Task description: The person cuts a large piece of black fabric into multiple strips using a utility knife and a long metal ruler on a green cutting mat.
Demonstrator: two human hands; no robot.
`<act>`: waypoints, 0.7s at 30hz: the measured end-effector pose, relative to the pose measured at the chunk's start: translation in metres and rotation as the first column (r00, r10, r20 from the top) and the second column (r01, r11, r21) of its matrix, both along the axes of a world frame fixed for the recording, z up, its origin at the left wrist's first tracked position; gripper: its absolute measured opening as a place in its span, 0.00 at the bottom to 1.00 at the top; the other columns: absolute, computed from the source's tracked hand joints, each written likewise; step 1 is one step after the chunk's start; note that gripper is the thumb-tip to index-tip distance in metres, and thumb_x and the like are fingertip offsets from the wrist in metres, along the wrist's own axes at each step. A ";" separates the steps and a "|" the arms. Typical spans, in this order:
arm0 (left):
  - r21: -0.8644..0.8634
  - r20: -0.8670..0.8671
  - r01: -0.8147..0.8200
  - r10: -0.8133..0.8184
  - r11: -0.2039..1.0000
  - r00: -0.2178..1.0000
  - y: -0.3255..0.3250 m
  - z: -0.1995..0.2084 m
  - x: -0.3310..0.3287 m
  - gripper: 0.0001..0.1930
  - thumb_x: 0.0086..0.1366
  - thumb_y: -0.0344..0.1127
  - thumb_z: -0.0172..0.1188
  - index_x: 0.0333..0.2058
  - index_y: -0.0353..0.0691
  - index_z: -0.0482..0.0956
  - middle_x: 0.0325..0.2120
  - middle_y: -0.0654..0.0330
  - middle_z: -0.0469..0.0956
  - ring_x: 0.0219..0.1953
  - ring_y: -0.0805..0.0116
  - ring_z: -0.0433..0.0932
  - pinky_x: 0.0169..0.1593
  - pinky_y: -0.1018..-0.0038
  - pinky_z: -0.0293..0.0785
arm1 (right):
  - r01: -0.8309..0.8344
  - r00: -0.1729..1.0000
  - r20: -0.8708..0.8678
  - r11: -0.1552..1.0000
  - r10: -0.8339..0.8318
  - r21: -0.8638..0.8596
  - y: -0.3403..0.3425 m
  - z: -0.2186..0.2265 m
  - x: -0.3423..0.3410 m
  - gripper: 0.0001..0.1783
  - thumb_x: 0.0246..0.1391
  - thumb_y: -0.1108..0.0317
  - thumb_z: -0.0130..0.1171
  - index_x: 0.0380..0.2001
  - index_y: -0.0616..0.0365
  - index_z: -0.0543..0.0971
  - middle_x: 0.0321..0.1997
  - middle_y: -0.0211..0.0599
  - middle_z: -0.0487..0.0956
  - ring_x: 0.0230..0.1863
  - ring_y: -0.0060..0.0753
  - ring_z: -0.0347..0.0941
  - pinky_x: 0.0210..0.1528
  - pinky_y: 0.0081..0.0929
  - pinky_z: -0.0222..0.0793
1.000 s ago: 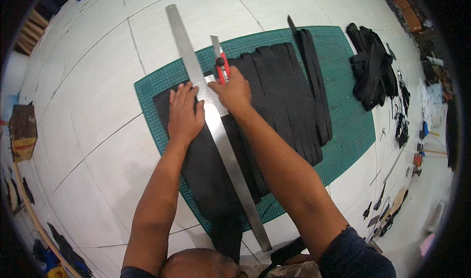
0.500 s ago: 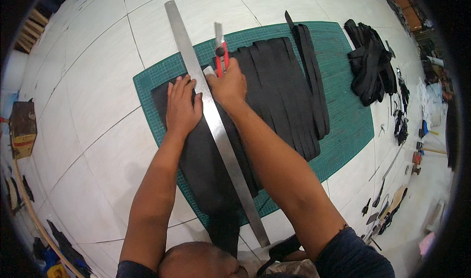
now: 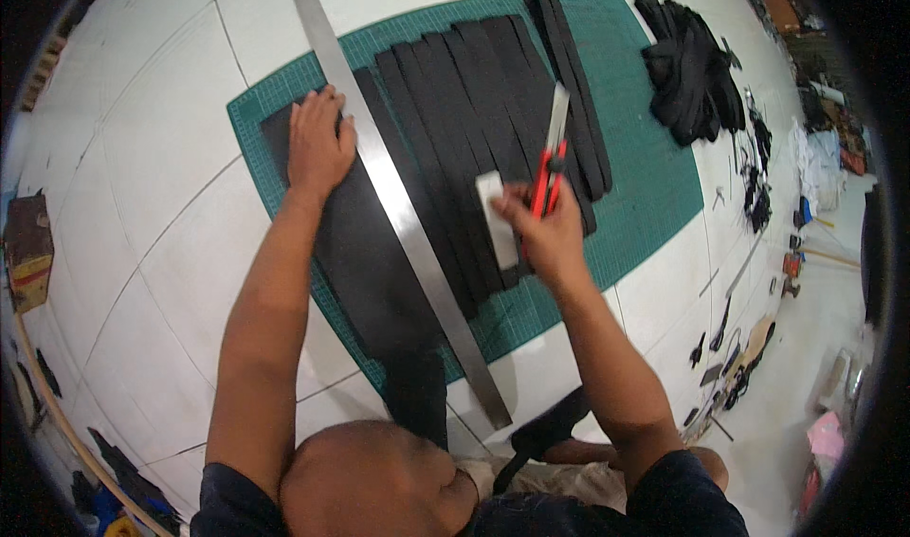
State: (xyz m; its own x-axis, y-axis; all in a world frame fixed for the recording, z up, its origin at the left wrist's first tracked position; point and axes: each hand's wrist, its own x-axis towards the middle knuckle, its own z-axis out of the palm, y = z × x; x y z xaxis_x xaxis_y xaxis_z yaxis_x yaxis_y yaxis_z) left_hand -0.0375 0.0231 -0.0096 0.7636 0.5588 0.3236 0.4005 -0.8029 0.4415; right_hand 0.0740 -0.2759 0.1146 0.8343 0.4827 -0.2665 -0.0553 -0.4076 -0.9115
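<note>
A long steel ruler [image 3: 403,215] lies slantwise over a black sheet of material [image 3: 365,272] on a green cutting mat [image 3: 654,210]. My left hand [image 3: 320,148] rests on the sheet, fingers stretched out, their tips by the ruler's left edge near its far end. To the right of the ruler, my right hand [image 3: 553,238] grips a red utility knife [image 3: 548,177] with its blade out, pointing away from me. The same hand's thumb and fingers also pinch a white flat block [image 3: 497,219]. Below it lie several black strips [image 3: 464,120] side by side.
Folded black strips [image 3: 578,91] lie at the right of the strip row. Beyond the mat sits a bundle of black straps [image 3: 690,68]. Assorted tools [image 3: 725,347] are scattered on the tiled floor at right. A worn box [image 3: 28,253] stands far left.
My right hand has moved right and nearer me, off the ruler, carrying the knife and white block. The left hand stays on the sheet by the ruler. The whole view has shifted somewhat.
</note>
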 end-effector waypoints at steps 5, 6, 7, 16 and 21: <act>-0.015 -0.097 0.035 -0.037 0.999 0.995 0.007 0.002 -0.002 0.25 0.68 0.45 0.55 0.58 0.36 0.73 0.65 0.48 0.67 0.70 0.44 0.59 0.73 0.49 0.47 | -0.100 0.994 -0.062 0.971 0.089 -0.217 -0.104 -0.040 -0.085 0.23 0.50 0.62 0.75 0.43 0.60 0.74 0.37 0.37 0.83 0.39 0.31 0.80 0.46 0.32 0.75; -0.011 -0.096 0.042 -0.043 0.999 0.994 0.009 0.008 -0.001 0.25 0.68 0.45 0.55 0.58 0.36 0.73 0.65 0.48 0.67 0.70 0.44 0.59 0.73 0.49 0.47 | -0.117 0.993 -0.050 0.955 0.108 -0.272 -0.112 -0.042 -0.097 0.23 0.50 0.62 0.75 0.43 0.59 0.74 0.37 0.38 0.84 0.39 0.32 0.80 0.46 0.33 0.75; -0.035 -0.162 0.065 -0.070 0.997 0.984 0.010 0.013 -0.002 0.28 0.68 0.48 0.55 0.60 0.35 0.72 0.66 0.47 0.64 0.71 0.43 0.58 0.73 0.48 0.47 | -0.117 0.991 -0.092 0.958 0.096 -0.260 -0.117 -0.041 -0.107 0.23 0.51 0.62 0.74 0.44 0.60 0.75 0.38 0.40 0.84 0.40 0.35 0.81 0.46 0.33 0.75; -0.101 -0.591 0.103 -0.143 0.990 0.794 0.006 0.055 0.005 0.63 0.43 0.68 0.72 0.70 0.34 0.55 0.73 0.45 0.50 0.76 0.46 0.43 0.75 0.48 0.37 | -0.022 1.000 -0.024 0.955 0.016 -0.296 -0.122 -0.073 -0.140 0.23 0.53 0.57 0.71 0.42 0.60 0.74 0.35 0.48 0.81 0.37 0.52 0.80 0.41 0.41 0.73; -0.077 -0.703 0.133 -0.148 0.988 0.696 0.006 0.064 0.007 0.74 0.31 0.71 0.75 0.71 0.32 0.50 0.73 0.45 0.47 0.76 0.46 0.41 0.76 0.49 0.37 | -0.025 1.000 -0.014 0.957 0.021 -0.290 -0.117 -0.070 -0.140 0.22 0.52 0.58 0.71 0.41 0.59 0.73 0.35 0.50 0.80 0.37 0.55 0.79 0.40 0.44 0.73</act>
State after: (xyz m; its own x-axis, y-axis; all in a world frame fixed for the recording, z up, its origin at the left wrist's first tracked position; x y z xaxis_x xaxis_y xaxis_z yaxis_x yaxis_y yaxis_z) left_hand -0.0305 0.0291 0.0543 0.8339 0.4258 -0.3511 0.4834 -0.8705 0.0925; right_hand -0.0665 -0.3927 0.0449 0.8201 0.4024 -0.4068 -0.0520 -0.6556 -0.7533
